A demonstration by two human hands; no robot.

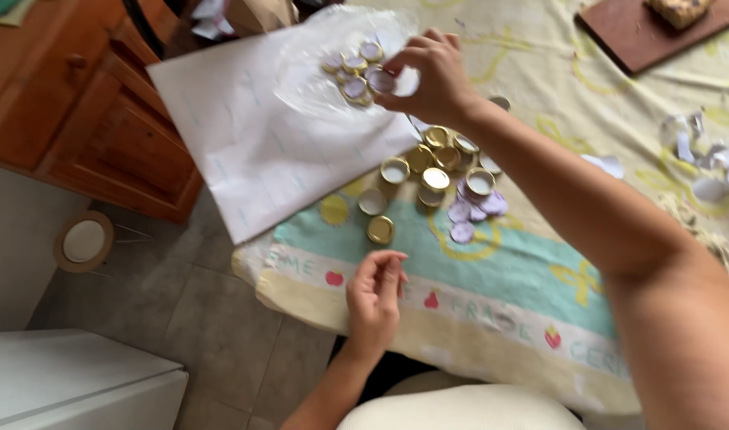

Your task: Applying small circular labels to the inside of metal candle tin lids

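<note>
Fingers of the right hand (428,76) pinch a small round lid (380,80) faced with pale lilac paper, held over a sheet of clear crinkled plastic (333,56) where similar finished lids (352,68) lie. The left hand (374,296) rests half-curled and empty at the bench edge (317,299). Between them sit shiny gold metal lids (428,163) and lilac paper discs (470,215) on a printed cloth.

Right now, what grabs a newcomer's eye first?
The heap of gold jar lids mid-table, with lilac paper discs beside it. The right hand pinches a lilac-topped lid over a clear plastic sheet holding more; the left hand rests at the table's near edge.
</note>
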